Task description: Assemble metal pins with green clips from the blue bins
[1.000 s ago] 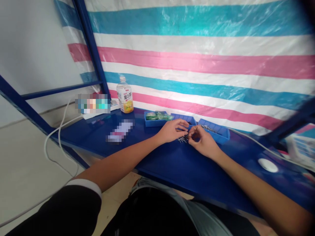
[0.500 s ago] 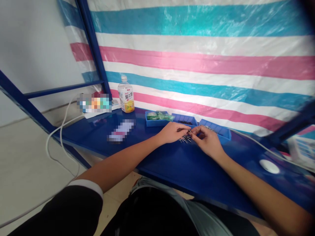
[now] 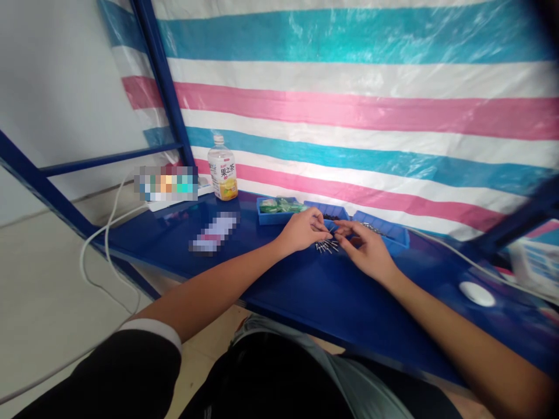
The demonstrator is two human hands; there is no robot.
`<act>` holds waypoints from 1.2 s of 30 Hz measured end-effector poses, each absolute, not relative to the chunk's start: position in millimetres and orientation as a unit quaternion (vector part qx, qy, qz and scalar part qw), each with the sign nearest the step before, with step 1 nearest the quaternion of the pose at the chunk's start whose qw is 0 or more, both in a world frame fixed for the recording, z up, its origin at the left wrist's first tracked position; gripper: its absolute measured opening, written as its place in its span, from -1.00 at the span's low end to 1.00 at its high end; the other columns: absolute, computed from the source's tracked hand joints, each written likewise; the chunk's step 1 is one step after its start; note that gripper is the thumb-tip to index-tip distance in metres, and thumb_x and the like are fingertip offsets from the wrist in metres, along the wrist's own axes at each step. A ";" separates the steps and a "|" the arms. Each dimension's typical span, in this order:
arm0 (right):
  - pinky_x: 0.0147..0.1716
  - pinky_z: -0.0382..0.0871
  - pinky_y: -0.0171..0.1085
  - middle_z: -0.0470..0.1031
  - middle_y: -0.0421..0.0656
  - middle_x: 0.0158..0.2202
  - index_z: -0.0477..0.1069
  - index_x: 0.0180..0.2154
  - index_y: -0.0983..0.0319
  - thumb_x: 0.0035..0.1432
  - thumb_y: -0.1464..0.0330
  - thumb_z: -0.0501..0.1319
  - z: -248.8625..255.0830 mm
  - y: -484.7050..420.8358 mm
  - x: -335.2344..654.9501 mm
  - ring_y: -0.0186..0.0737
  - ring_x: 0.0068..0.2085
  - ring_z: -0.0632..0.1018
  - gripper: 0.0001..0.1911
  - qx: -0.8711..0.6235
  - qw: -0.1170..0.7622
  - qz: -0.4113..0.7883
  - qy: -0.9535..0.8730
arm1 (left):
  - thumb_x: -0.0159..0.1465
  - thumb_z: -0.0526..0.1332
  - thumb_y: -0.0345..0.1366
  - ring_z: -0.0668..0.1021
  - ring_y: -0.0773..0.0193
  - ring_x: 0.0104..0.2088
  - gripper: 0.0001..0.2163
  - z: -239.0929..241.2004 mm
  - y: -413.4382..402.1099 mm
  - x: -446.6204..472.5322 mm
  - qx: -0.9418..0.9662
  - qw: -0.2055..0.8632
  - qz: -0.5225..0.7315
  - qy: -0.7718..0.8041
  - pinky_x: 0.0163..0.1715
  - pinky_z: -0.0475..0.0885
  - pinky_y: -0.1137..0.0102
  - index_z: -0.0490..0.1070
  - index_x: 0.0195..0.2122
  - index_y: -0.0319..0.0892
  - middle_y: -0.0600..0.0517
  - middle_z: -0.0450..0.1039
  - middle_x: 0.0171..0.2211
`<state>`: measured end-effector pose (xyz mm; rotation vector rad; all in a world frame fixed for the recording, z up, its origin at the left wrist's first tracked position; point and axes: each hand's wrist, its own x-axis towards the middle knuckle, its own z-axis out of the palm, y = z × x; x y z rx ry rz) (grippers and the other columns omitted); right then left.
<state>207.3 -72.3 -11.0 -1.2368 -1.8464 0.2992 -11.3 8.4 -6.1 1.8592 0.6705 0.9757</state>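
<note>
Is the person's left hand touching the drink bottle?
No, the left hand is next to the right hand above some small metal pins, well apart from the bottle.

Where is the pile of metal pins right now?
Head view, centre: the metal pins lie on the blue table between the left hand and right hand, just in front of the middle blue tray.

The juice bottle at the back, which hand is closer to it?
Left. The left hand is right of the juice bottle and nearer the person, by the middle tray; the right hand is farther right again.
</note>
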 end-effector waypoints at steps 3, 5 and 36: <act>-0.28 0.54 -0.14 0.67 -0.07 -0.11 0.60 0.06 0.11 0.43 0.15 0.24 -10.8 -73.0 205.8 -0.05 -0.17 0.66 -0.70 -0.503 0.410 0.096 -0.755 | 0.17 0.52 -0.39 0.73 0.24 -0.26 -0.66 -6.0 8.9 -10.5 0.754 0.448 0.402 0.262 -0.20 0.57 0.37 0.40 -0.13 -0.20 -0.07 0.71 -0.25; -0.33 0.50 -0.15 0.67 -0.09 -0.16 0.62 -0.02 0.12 0.43 0.14 0.24 -12.2 -72.3 205.4 -0.08 -0.25 0.65 -0.72 -0.516 0.399 0.086 -0.753 | 0.19 0.49 -0.40 0.73 0.25 -0.24 -0.70 -5.6 9.1 -10.1 0.751 0.444 0.415 0.256 -0.17 0.58 0.36 0.43 -0.13 -0.20 -0.08 0.71 -0.23; -0.59 0.32 -0.27 0.50 -0.17 -0.58 0.58 -0.38 0.20 0.27 -0.26 0.25 -6.0 -67.4 215.8 -0.24 -0.61 0.48 -0.35 -0.575 0.502 0.317 -0.562 | 0.35 0.31 -0.30 0.71 0.08 -0.03 -0.74 -10.4 16.0 -20.2 0.921 0.145 0.235 0.273 0.07 0.55 0.24 0.67 0.03 -0.12 -0.08 0.72 -0.04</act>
